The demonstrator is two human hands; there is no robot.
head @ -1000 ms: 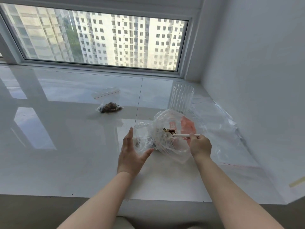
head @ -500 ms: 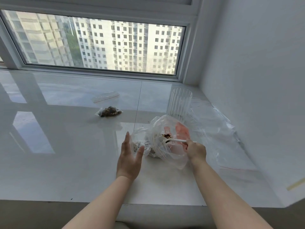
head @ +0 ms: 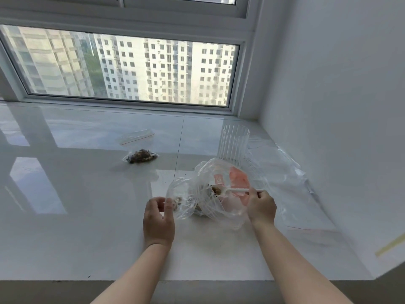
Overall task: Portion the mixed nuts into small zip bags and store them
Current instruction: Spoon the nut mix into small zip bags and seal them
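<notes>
Head view: right hand (head: 262,208) holds spoon (head: 237,190); no legible writing.

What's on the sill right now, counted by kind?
Small zip bags: 3, namely a filled bag, an empty bag and the bag in the left hand, at
Big nut bag: 1
Spoon: 1, in the right hand
Ribbed cup: 1
Plastic sheet: 1
Total: 7
</notes>
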